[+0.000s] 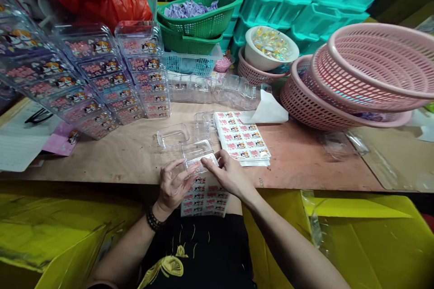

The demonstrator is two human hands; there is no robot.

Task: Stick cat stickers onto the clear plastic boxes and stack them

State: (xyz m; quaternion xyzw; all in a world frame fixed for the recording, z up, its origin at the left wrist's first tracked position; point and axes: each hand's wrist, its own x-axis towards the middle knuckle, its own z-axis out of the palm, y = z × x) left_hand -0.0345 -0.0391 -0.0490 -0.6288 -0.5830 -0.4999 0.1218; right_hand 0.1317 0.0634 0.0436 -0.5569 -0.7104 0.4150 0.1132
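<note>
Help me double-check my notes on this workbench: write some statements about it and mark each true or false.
1. Both the left hand and the right hand touch a clear case. True.
2. The beaded bracelet is on the right wrist. False: the beaded bracelet is on the left wrist.
3. A sticker sheet shows below the near edge of the table. True.
4. The white bowl is upside down. False: the white bowl is upright, holding colourful pieces.
</note>
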